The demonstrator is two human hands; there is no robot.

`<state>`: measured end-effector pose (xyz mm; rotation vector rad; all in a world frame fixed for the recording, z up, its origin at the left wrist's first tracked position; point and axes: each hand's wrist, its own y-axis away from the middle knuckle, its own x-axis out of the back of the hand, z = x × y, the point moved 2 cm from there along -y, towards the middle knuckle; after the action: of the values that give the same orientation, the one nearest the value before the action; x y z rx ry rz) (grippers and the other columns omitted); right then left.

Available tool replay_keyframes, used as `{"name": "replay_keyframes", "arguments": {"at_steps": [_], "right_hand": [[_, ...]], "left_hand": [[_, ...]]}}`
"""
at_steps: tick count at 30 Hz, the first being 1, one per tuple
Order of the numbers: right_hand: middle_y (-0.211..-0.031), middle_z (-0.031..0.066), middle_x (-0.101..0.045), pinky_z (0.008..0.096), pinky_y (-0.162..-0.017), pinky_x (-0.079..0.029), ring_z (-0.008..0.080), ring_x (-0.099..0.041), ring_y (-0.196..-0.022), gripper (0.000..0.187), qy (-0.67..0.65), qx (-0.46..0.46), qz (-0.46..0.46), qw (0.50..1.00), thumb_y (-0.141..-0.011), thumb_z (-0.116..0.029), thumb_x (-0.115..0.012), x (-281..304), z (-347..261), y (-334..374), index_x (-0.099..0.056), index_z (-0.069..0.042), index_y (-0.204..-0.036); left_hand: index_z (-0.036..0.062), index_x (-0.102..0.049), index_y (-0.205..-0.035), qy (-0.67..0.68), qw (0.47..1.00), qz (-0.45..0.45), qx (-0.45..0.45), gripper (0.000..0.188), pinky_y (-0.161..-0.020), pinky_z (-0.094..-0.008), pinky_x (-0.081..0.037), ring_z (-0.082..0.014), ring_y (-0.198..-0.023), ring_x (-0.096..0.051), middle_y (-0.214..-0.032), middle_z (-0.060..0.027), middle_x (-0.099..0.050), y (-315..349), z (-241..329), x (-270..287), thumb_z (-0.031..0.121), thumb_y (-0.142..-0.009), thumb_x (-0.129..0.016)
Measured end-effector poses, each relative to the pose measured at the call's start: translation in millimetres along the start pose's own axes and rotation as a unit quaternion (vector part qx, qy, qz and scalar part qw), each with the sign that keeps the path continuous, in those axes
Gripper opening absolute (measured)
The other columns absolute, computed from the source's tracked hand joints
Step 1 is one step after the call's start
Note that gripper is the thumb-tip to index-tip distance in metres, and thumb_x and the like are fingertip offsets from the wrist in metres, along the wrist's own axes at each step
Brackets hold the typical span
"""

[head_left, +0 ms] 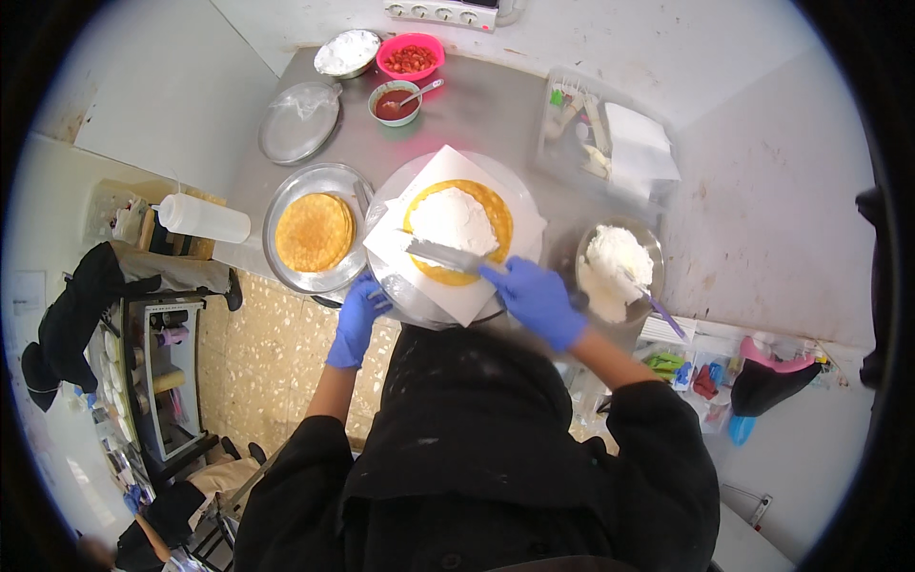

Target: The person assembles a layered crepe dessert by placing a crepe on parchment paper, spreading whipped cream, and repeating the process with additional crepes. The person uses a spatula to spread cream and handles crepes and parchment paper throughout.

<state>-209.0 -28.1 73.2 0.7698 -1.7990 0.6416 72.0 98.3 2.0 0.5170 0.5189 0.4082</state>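
Note:
My right hand (pixel 538 300), in a blue glove, is closed round the handle of an icing spatula (pixel 443 255). The metal blade lies across the near side of a white cream mound (pixel 456 219). Under the cream is a round golden cake layer (pixel 500 212), its edge showing all round. It rests on a square of white paper (pixel 444 164) on a round cake turntable (pixel 519 172). My left hand (pixel 358 319), also gloved in blue, is at the turntable's near left rim with its fingers apart; it seems to touch the rim.
Left of the turntable, a metal tray (pixel 276 268) holds stacked cake layers (pixel 315 233). At right stands a bowl of cream (pixel 620 262). Behind are a sauce bowl (pixel 396 103), a pink bowl of red pieces (pixel 411 59), another cream bowl (pixel 348 53) and a tool bin (pixel 572 124).

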Motion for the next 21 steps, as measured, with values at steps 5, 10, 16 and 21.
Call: {"name": "replay_keyframes", "arguments": {"at_steps": [5,10,16,21], "right_hand": [[-0.078,0.0067,-0.052,0.0329,-0.059,-0.049,0.0228,-0.056,-0.068,0.049,0.192,-0.049,0.108,0.974,-0.074,-0.014,-0.059,4,11,-15,-0.059,-0.020,-0.123],[-0.077,0.0046,-0.053,0.0368,-0.056,-0.049,0.0216,-0.056,-0.066,0.042,-0.103,-0.089,-0.110,0.985,-0.080,-0.015,-0.055,-11,2,5,-0.059,-0.025,-0.121],[-0.077,0.0059,-0.051,0.0341,-0.057,-0.048,0.0217,-0.055,-0.066,0.049,0.164,0.009,0.060,0.985,-0.076,-0.013,-0.059,-1,13,-11,-0.057,-0.018,-0.124],[-0.079,0.0057,-0.054,0.0351,-0.054,-0.047,0.0221,-0.056,-0.068,0.043,-0.044,-0.087,-0.064,0.993,-0.078,-0.013,-0.056,-4,12,-12,-0.059,-0.019,-0.121]], "left_hand": [[0.0105,-0.055,-0.106,-0.088,0.989,-0.057,0.104,0.027,-0.082,-0.0355,-0.045,-0.0207,-0.094,-0.061,-0.099,-0.0060,-0.063,12,-13,-2,0.026,-0.084,-0.053],[0.0100,-0.054,-0.110,-0.020,0.990,-0.054,0.129,0.031,-0.085,-0.0360,-0.044,-0.0208,-0.095,-0.060,-0.101,-0.0057,-0.062,14,-16,1,0.026,-0.084,-0.054],[0.0095,-0.053,-0.116,-0.047,0.995,-0.027,0.087,0.035,-0.083,-0.0334,-0.045,-0.0189,-0.087,-0.058,-0.101,-0.0065,-0.061,0,-11,4,0.024,-0.085,-0.053],[0.0075,-0.050,-0.118,-0.055,0.985,-0.061,0.152,0.038,-0.083,-0.0350,-0.046,-0.0211,-0.089,-0.058,-0.101,-0.0083,-0.060,13,-17,-5,0.023,-0.084,-0.054]]}}
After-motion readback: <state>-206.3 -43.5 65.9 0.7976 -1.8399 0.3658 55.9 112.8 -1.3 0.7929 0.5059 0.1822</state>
